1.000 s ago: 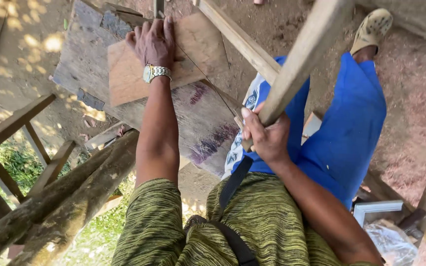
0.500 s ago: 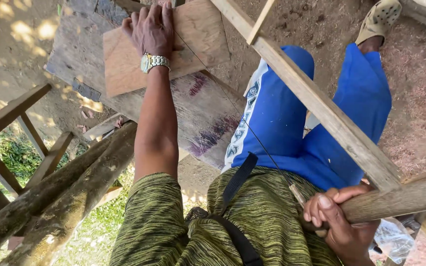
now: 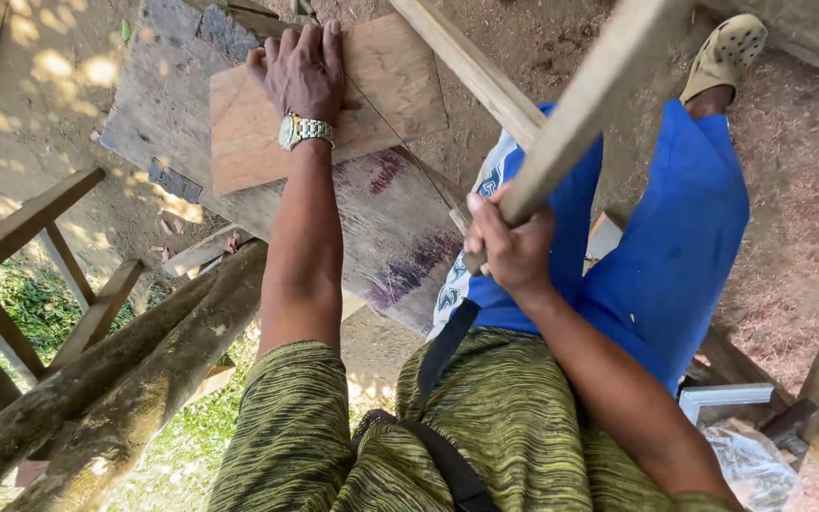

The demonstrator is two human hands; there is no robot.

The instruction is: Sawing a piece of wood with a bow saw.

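Nearest the camera, the right hand wraps its fingers tightly around the lower end of a long wooden batten, which slants up and away toward the top right, crossing over the person's blue-trousered leg. Further out, the left arm stretches forward, and the left hand, a metal watch on its wrist, lies palm down on a small plywood piece, fingers flat and slightly spread, gripping nothing. The plywood piece rests on a worn board with purple stains that serves as the surface. A second thin strip of wood runs diagonally just beside the plywood. Rough timber rails lie to the left, over grass. Farthest off, a tan clog sits on the foot above reddish dirt.
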